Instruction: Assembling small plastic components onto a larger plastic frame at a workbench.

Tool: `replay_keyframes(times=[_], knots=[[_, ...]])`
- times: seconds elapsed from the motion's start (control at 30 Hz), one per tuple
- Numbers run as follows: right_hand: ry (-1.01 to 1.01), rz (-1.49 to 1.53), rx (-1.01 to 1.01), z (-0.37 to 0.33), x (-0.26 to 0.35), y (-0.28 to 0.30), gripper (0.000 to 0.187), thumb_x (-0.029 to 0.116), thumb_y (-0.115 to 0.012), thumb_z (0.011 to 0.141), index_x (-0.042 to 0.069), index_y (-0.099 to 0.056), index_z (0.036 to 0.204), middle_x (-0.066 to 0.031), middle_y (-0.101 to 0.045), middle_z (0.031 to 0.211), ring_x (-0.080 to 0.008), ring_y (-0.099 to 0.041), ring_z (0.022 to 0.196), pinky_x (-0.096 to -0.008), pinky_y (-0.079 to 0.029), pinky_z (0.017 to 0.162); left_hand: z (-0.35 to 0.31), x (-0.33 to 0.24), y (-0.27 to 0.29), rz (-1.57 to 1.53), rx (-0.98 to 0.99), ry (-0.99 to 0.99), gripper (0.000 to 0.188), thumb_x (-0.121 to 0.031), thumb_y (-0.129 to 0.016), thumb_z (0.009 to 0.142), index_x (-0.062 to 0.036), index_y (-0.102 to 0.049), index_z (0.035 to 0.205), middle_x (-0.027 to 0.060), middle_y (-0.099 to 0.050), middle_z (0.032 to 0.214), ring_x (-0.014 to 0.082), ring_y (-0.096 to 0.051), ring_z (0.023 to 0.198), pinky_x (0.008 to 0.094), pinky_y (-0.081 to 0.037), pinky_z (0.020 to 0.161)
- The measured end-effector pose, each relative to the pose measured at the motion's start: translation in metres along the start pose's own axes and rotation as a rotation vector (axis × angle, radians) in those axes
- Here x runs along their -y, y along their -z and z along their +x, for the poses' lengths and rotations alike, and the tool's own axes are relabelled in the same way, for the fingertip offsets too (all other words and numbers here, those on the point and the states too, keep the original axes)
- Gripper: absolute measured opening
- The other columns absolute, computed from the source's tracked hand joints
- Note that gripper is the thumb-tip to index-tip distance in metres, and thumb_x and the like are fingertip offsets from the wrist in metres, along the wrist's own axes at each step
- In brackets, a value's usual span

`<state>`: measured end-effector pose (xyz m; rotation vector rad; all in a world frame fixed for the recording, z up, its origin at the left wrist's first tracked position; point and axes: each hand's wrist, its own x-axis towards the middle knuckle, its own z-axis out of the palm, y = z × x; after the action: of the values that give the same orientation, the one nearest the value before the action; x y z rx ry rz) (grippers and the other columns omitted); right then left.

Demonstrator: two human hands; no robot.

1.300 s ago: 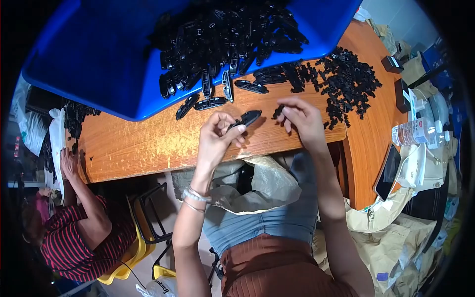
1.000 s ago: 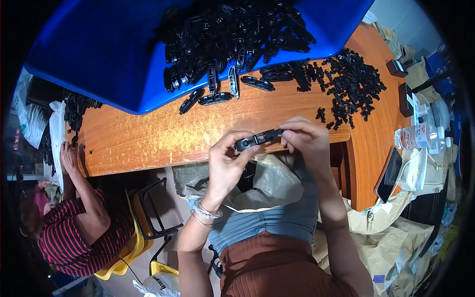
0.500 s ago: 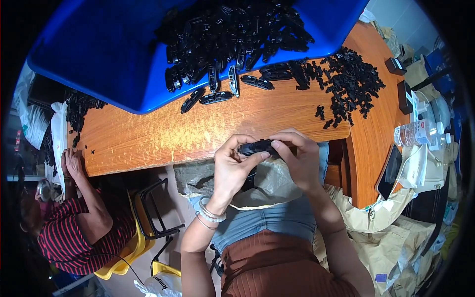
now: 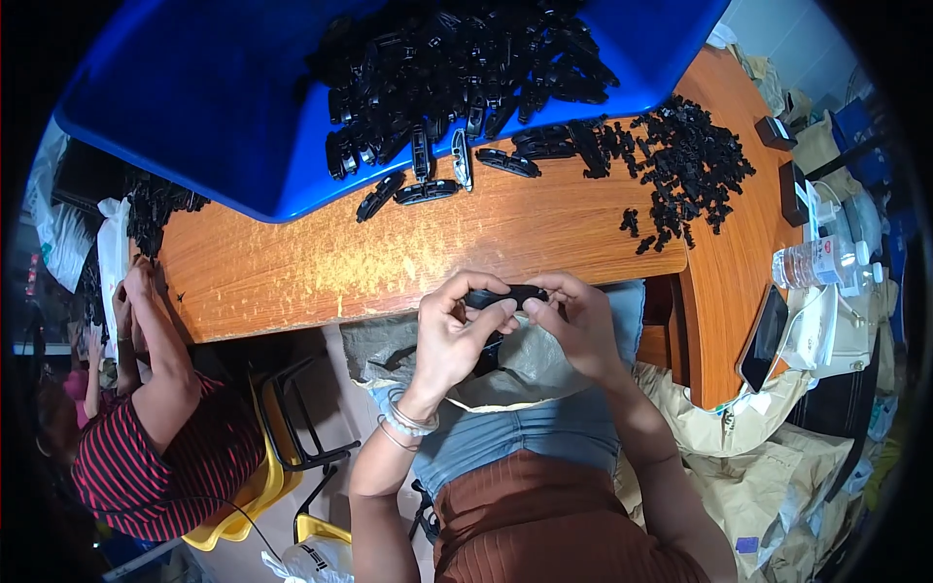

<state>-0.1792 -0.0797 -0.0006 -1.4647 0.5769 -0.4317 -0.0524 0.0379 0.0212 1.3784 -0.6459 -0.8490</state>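
Note:
Between my two hands, just in front of the table's near edge, is a long black plastic part [image 4: 496, 296]. My left hand [image 4: 450, 335] pinches its left end with thumb and fingers. At the other end, my right hand [image 4: 581, 325] grips it with thumb and fingertips. Fingers hide much of the part. Beneath my hands a greyish sheet [image 4: 535, 364] lies across my lap. Similar long black parts [image 4: 428, 191] lie on the table beyond, by the mouth of a tilted blue bin [image 4: 194, 126] holding a large heap of them. Small black pieces [image 4: 695, 175] are piled to the right.
The wooden table [image 4: 554, 228] has an extension on the right with a phone [image 4: 763, 340] and plastic bottles [image 4: 816, 262]. Brown paper bags [image 4: 777, 486] crowd the lower right. A co-worker in a striped shirt [image 4: 165, 457] sits at the left beside a chair [image 4: 301, 418].
Both my hands have shifted slightly, the right one a little left and down, and the black part sits more covered by fingers. The co-worker's arm has moved up toward the pile at left.

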Motion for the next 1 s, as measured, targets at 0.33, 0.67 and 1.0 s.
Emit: replay_keyframes(times=[0.33,0.67,1.0], knots=[[0.516,-0.643,-0.145,0.050,-0.004,0.053,0.011,0.007,-0.064,0.078,0.000,-0.065,0.087,-0.0104,-0.063,0.087,-0.0228,-0.059,0.079,-0.0321,-0.045,0.072,0.076,0.003,0.054,1.103,-0.410,-0.644,0.023,-0.005,-0.062,0.080,0.0041,-0.058,0.101,0.0182,-0.058,0.103,0.0315,-0.055,0.094,0.0378,-0.044,0.080],[0.563,-1.125,-0.404,0.112,0.003,0.091,0.010,0.002,-0.063,0.076,0.000,-0.059,0.085,-0.0122,-0.054,0.082,-0.0309,-0.051,0.085,-0.0392,-0.041,0.076,0.084,0.013,0.046,1.114,-0.304,-0.495,0.027,0.002,-0.069,0.068,0.0038,-0.056,0.091,0.0174,-0.056,0.086,0.0344,-0.052,0.085,0.0413,-0.043,0.074],[0.221,-0.022,-0.120,0.045,0.000,-0.008,0.019,-0.001,-0.053,0.088,-0.005,-0.058,0.106,-0.0066,-0.062,0.088,-0.0093,-0.058,0.077,-0.0194,-0.045,0.068,0.043,0.017,-0.004,0.322,-0.348,-0.174,0.021,0.000,-0.071,0.071,-0.0019,-0.056,0.086,-0.0011,-0.048,0.073,0.0049,-0.043,0.061,0.0187,-0.037,0.053]])
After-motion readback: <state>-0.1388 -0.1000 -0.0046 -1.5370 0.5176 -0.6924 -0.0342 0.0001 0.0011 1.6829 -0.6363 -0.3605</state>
